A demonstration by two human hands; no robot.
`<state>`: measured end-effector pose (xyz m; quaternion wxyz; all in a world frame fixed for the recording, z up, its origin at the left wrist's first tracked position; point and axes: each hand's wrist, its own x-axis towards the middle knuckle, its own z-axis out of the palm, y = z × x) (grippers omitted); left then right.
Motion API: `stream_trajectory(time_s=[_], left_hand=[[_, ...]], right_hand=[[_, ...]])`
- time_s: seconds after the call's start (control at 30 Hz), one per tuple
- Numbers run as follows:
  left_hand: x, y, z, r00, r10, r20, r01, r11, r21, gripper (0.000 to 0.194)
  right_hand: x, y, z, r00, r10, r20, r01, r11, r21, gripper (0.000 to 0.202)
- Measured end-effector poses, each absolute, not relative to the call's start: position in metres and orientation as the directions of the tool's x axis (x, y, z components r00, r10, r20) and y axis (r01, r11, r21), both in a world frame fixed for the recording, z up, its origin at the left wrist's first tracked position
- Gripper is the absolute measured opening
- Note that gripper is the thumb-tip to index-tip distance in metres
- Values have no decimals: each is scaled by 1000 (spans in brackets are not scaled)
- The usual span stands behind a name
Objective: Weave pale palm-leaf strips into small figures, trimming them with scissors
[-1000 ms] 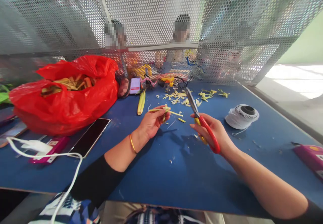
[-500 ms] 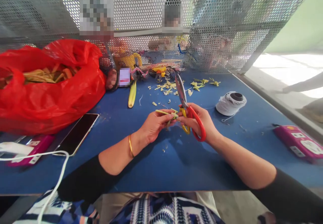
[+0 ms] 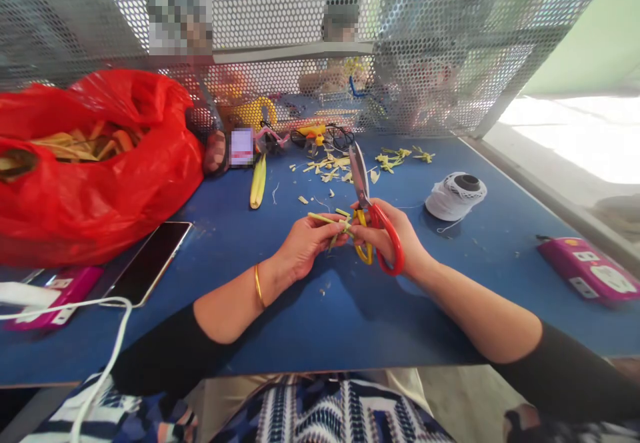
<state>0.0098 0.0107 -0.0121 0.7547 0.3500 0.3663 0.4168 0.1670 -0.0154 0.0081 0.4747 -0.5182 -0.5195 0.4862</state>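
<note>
So my left hand [image 3: 310, 246] has its fingertips pinched shut on a small piece of pale green husk [image 3: 345, 227], which is up in front of me over the middle of the blue table [image 3: 310, 336]. My right hand [image 3: 393, 233] is curled partly closed around the scissors [image 3: 391, 246], one red handle and one yellow, blades pointing away from me, and its fingertips are right up at the same piece. Can't tell how firmly they've got it.

Off to my left there's a dark-screened phone [image 3: 153, 260] lying flat, plus a purple power strip [image 3: 65, 296] with a white cable [image 3: 117, 350] running past it. Big red plastic bag [image 3: 165, 156] full of husks just beyond. To my right, another purple socket block [image 3: 587, 266], and a bit farther out a white spool of thread [image 3: 454, 198].

Farther up the table: a yellow-green husk bundle [image 3: 258, 183], then pale scraps [image 3: 327, 166]. At the back stands a perforated metal screen [image 3: 280, 16], with people showing blurrily through it.
</note>
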Motion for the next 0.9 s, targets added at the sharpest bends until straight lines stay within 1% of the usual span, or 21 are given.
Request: stream_trajectory(time_s=[0.33,0.67,0.77,0.9], left_hand=[[11,10,-12,383,878,-286,-359,427,830,18],[11,11,-16,401,883,-245,-352,395,848,23],[9,12,-16,417,875,-244,-316,392,864,23],[4,15,-12,399,876,-269,-204,371,906,23]], right_hand=[[165,-15,4,10,1000,0,43,-1,-999,43],[163,-15,2,24,1000,-13,33,-14,-999,40],[164,-15,2,22,1000,-10,38,-11,-999,41],[166,-14,6,5,1000,-15,70,-16,-997,44]])
